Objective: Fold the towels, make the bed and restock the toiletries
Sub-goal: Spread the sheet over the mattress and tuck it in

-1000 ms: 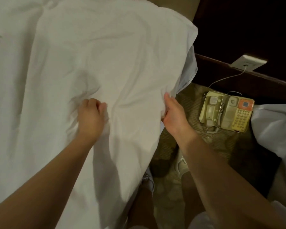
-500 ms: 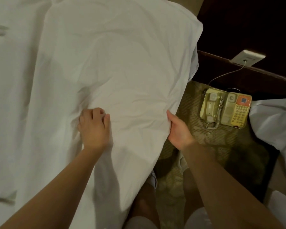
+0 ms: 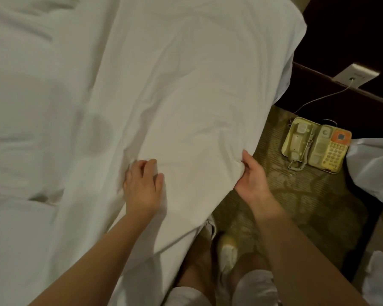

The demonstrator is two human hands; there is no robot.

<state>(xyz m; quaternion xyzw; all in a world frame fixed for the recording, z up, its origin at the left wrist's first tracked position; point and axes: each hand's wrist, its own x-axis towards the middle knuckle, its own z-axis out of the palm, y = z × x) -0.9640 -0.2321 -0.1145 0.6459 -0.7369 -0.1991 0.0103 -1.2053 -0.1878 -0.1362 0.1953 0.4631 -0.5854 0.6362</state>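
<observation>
The white cotton bedsheet (image 3: 186,96) spreads left of and beyond the right grip (image 3: 251,180), which holds its edge; the left grip (image 3: 142,186) lies on it just left. Right of the right grip a cream plastic corded telephone (image 3: 316,144) sits on the olive patterned carpet (image 3: 296,195); farther right, perhaps another bed's linen (image 3: 372,168).

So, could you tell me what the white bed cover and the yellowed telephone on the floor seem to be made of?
The white bed cover looks like matte woven cotton or a blend: soft creases gather where the right hand pinches its edge. The yellowed corded telephone looks like smooth hard plastic, slightly glossy, with moulded keys and a coiled cord.
</observation>
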